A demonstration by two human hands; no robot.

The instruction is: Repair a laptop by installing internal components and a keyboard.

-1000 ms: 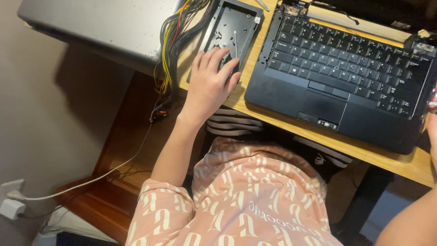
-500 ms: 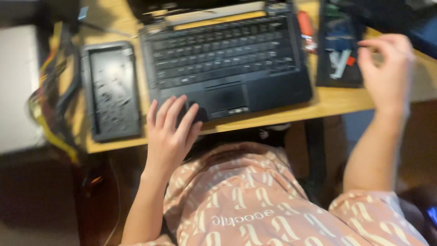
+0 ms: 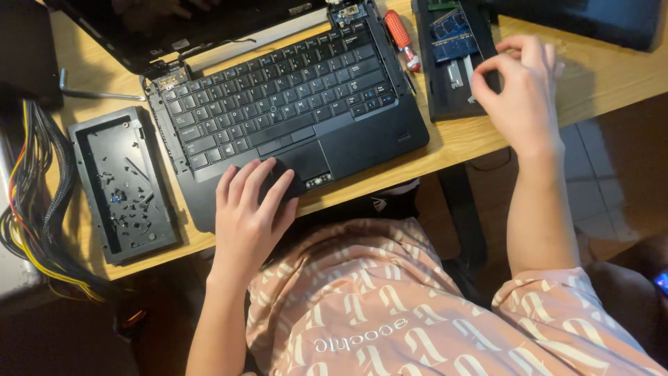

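Seen from the head camera: left hand (image 3: 252,216) flat on the front edge of the laptop (image 3: 292,122), fingers spread and laid over the touchpad corner, pressing rather than gripping, nothing held. Right hand (image 3: 518,87) off to the right over the long black tray (image 3: 456,56), fingers curled with thumb and forefinger pinched close together at the tray's right edge; whether some tiny piece sits between the fingertips cannot be told. Tray lying just right of the laptop, long axis running away from the body, a blue memory board (image 3: 456,31) showing at its far end. Red-handled screwdriver (image 3: 401,38) in the narrow gap between laptop and tray, handle pointing away, tip toward the front edge of the bench (image 3: 591,87); lying just left of the right hand and clearly nearer to it than to the left. Laptop turned slightly, its screen (image 3: 188,24) folded back flat and partly detached at the far side. To the left, a shallow black cover (image 3: 125,184) holding scattered small screws (image 3: 132,205), well apart from both hands. Bundle of coloured wires (image 3: 31,209) hanging at the bench's left end.
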